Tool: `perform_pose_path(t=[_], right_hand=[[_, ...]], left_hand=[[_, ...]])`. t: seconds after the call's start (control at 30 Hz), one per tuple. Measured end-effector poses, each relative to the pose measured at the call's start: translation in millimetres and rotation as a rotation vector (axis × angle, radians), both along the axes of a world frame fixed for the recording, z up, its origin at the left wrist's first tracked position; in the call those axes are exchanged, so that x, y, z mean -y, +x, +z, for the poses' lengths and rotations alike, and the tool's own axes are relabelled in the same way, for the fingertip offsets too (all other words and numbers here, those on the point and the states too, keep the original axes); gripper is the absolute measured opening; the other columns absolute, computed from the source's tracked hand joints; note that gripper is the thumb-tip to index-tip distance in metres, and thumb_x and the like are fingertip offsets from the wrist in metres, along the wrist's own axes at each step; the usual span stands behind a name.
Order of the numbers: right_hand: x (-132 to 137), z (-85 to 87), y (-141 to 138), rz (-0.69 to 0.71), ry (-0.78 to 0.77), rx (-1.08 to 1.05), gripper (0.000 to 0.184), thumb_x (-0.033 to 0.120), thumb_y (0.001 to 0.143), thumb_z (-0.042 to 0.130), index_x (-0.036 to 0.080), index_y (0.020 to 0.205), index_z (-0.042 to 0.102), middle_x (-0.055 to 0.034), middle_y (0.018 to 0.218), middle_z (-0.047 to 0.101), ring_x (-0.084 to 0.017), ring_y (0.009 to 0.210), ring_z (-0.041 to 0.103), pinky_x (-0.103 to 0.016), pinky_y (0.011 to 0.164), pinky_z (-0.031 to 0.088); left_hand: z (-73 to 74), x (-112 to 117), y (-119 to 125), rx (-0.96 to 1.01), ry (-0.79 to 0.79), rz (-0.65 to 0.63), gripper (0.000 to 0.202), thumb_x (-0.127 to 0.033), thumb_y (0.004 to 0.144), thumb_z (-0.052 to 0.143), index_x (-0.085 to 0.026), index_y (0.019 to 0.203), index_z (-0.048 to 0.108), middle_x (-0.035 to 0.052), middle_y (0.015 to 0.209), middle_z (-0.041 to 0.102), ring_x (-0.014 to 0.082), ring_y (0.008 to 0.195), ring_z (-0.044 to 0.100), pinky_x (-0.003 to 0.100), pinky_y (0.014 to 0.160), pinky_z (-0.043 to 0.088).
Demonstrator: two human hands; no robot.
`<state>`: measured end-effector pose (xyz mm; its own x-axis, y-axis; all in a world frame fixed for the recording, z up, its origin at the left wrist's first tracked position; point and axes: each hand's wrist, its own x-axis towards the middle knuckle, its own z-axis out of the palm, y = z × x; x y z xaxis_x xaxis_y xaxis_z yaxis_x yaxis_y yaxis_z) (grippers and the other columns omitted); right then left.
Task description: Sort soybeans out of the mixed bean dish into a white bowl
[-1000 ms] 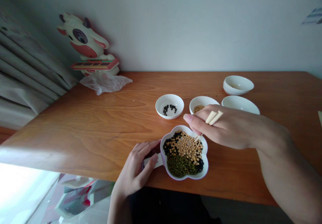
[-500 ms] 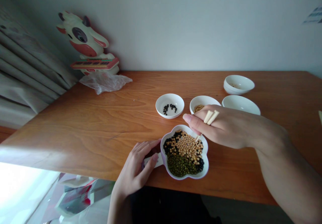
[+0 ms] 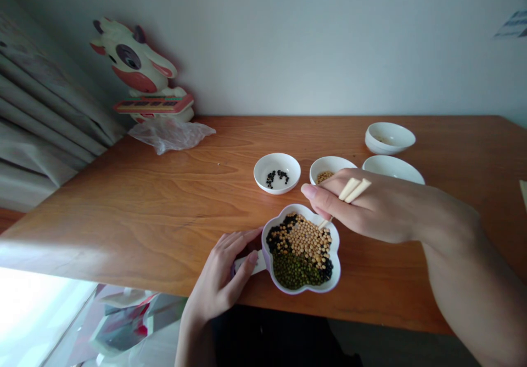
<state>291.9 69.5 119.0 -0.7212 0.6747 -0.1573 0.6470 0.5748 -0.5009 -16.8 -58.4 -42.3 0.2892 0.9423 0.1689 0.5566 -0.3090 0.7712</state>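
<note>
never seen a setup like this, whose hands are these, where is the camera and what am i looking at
There is no machine here: these are one person's bare hands, seen by a camera worn on that person's head, looking forward and down. The left hand holds the handle of a flower-shaped dish with yellow, green and black beans. The right hand holds chopsticks, tips down at the yellow beans. Behind, on the wooden table, stand white bowls: one with black beans, one with yellow beans, and others to the right. Farther left are a cow toy and a plastic bag.
</note>
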Motion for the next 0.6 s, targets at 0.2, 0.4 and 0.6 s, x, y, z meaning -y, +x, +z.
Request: perform_pose_path(t=[0.2,0.4,0.6], right_hand=[[2.0,5.4,3.5,-0.079,-0.003,0.034,0.079,0.075,0.117,0.026,0.023,0.073,0.066,-0.0004,0.061,0.056,-0.015,0.051,0.049,-0.042,0.064,0.03],[1.3,1.9,0.2,-0.022,0.002,0.047,0.076,0.068,0.12,0.024,0.023,0.071,0.062,-0.0005,0.063,0.061,-0.017,0.06,0.053,-0.042,0.07,0.031],[4.0,5.6,-2.2,0.009,0.014,0.021,0.077,0.068,0.12,0.024,0.022,0.073,0.063,0.0014,0.059,0.062,-0.014,0.052,0.052,-0.041,0.068,0.032]], left_hand=[[1.3,-0.8,1.3,-0.009,0.008,0.005,0.047,-0.04,0.119,0.058,-0.033,0.165,0.063,0.0096,0.154,0.077,0.0332,0.129,0.075,0.046,0.11,0.053],[1.0,-0.1,1.1,0.0,0.011,0.016,0.047,-0.039,0.118,0.059,-0.033,0.165,0.064,0.009,0.153,0.078,0.034,0.13,0.076,0.047,0.112,0.054],[1.9,-0.6,1.2,0.004,-0.001,0.023,0.049,-0.041,0.118,0.06,-0.033,0.166,0.065,0.0093,0.154,0.078,0.0352,0.132,0.075,0.047,0.113,0.055]])
